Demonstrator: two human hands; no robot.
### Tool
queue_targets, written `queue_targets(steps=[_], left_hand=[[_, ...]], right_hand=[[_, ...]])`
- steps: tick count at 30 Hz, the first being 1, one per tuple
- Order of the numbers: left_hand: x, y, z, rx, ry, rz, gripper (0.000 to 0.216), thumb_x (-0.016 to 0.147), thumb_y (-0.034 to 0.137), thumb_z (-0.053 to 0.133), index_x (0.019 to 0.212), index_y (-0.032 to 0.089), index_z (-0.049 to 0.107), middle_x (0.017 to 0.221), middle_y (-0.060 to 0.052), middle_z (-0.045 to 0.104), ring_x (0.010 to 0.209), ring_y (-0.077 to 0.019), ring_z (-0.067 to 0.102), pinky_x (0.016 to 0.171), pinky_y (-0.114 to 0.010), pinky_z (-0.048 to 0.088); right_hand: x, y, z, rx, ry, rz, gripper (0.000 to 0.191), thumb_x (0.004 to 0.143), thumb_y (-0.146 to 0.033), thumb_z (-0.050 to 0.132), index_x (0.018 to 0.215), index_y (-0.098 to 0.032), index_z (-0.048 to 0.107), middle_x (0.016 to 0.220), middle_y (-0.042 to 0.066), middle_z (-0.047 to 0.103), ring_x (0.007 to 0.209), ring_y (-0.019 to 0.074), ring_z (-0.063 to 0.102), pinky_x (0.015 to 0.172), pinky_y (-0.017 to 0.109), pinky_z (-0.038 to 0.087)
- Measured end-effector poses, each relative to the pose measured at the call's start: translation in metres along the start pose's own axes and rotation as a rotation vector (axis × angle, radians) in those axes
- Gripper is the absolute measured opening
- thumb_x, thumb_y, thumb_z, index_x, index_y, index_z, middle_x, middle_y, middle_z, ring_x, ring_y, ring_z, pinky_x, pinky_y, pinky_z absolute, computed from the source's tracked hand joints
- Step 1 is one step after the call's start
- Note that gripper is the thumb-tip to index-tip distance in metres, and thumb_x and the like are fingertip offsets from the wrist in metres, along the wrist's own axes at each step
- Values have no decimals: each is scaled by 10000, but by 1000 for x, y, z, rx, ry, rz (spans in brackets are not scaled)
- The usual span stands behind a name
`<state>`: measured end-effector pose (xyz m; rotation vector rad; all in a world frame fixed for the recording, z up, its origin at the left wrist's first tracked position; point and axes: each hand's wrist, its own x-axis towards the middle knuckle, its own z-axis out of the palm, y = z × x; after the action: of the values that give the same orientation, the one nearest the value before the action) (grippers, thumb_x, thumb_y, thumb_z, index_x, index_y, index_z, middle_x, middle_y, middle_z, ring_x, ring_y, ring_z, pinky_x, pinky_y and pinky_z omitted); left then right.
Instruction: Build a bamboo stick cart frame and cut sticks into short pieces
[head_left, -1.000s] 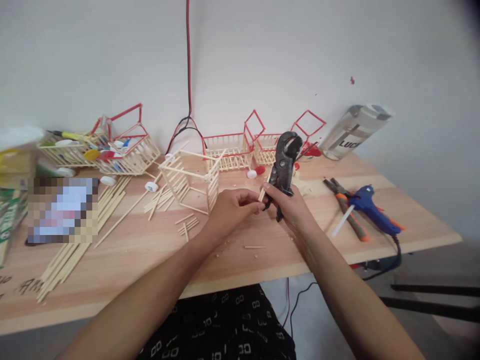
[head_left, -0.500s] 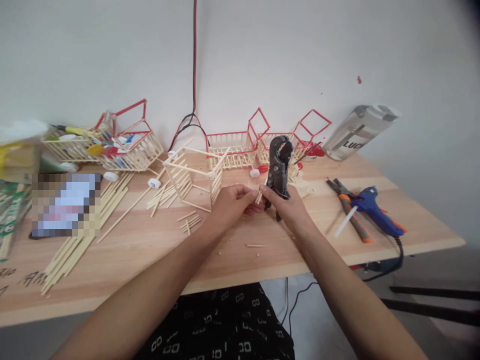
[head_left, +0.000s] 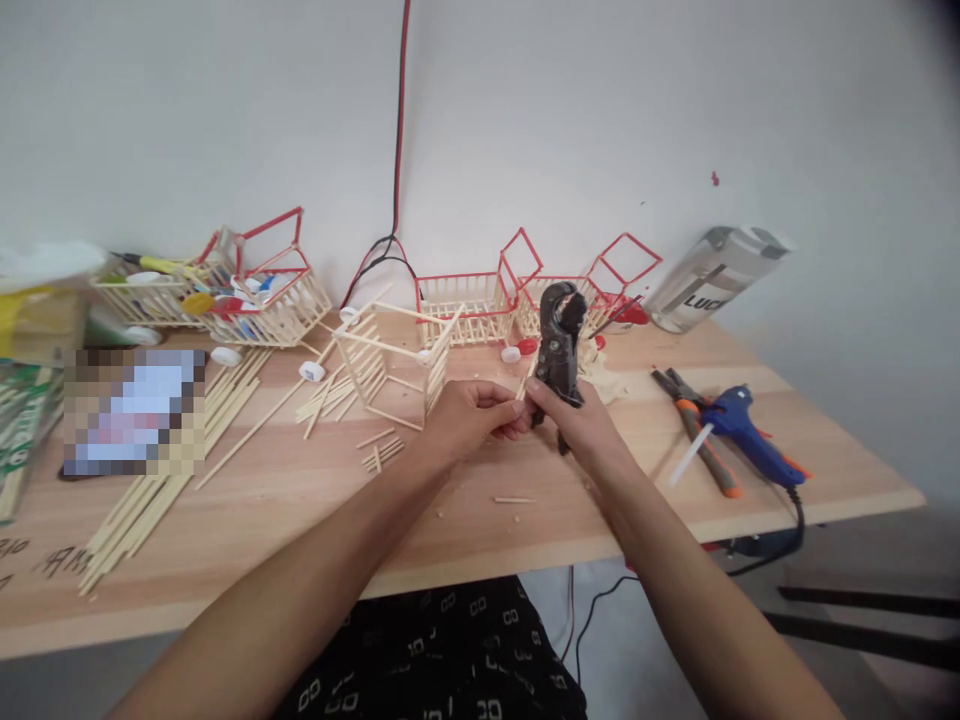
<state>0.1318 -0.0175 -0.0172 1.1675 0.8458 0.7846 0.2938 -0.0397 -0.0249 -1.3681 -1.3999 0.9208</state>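
My right hand is wrapped round the handles of black cutting pliers, which stand upright with the jaws at the top. My left hand pinches short pale wooden sticks right beside the pliers, fingertips touching my right hand. Both hands hover over the middle of the wooden table. Just left of them stands an unpainted stick cage.
Red-rimmed stick baskets line the wall. A blue glue gun and orange-handled pliers lie at the right. Long sticks lie at the left, cut pieces and a loose bit near my hands. A silver packet leans back right.
The pliers have turned from leaning to more upright, and both hands have stayed together at the table's middle. The view has tilted slightly.
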Motion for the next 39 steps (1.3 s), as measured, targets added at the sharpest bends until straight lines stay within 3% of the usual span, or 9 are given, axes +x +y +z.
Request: queue_targets(steps=[5,9,13,16,24,30,35,39], left_hand=[[-3,3,-2,7,28,40,102,771,205,678,729,113,662,638,-27,690,530,-73,594,569,-193,483],[-9,10,2,53,-22,77,105,772,200,674,722,109,659,647,-35,691,546,-72,588,568,-186,475],[-15,12,8,58,-107,71,147,773,252,684,725,114,664,660,-35,692,565,-75,590,583,-189,472],[-18,11,11,45,-192,12,180,764,293,696,726,120,666,678,-41,698,577,-81,595,591,-198,468],[-20,11,12,32,-333,-100,165,754,279,702,723,121,668,675,-35,692,569,-84,601,599,-216,469],[-18,10,11,21,-321,-144,169,739,273,714,737,109,673,660,-44,692,557,-89,606,593,-219,478],[-19,11,13,23,-315,-153,153,743,251,704,703,108,668,661,-46,690,547,-81,601,586,-208,481],[-18,9,13,27,-321,-157,168,737,275,713,717,113,674,671,-45,693,554,-84,604,593,-211,488]], right_hand=[[-22,-17,-38,44,-90,64,453,849,-602,496,968,-186,628,760,32,601,669,156,573,637,292,491],[-57,-36,-74,-266,-176,263,552,807,-676,486,889,-170,693,741,70,646,723,199,607,702,321,505],[-81,-39,-92,-338,-317,364,526,809,-661,491,910,-193,709,813,78,675,751,211,612,671,335,510],[-86,-35,-94,-364,-403,376,523,825,-655,468,958,-201,691,821,75,668,755,207,597,637,327,500],[-76,-42,-82,-397,-480,351,551,868,-662,373,894,-181,642,780,62,626,750,191,571,624,295,464],[-76,-46,-81,-440,-528,341,538,894,-645,327,806,-181,584,735,44,578,683,164,534,578,270,420],[-76,-43,-84,-425,-464,358,524,892,-641,346,865,-192,616,759,56,600,687,170,545,567,273,421],[-76,-41,-85,-420,-523,335,533,899,-637,331,839,-181,601,729,43,580,669,164,538,579,280,416]])
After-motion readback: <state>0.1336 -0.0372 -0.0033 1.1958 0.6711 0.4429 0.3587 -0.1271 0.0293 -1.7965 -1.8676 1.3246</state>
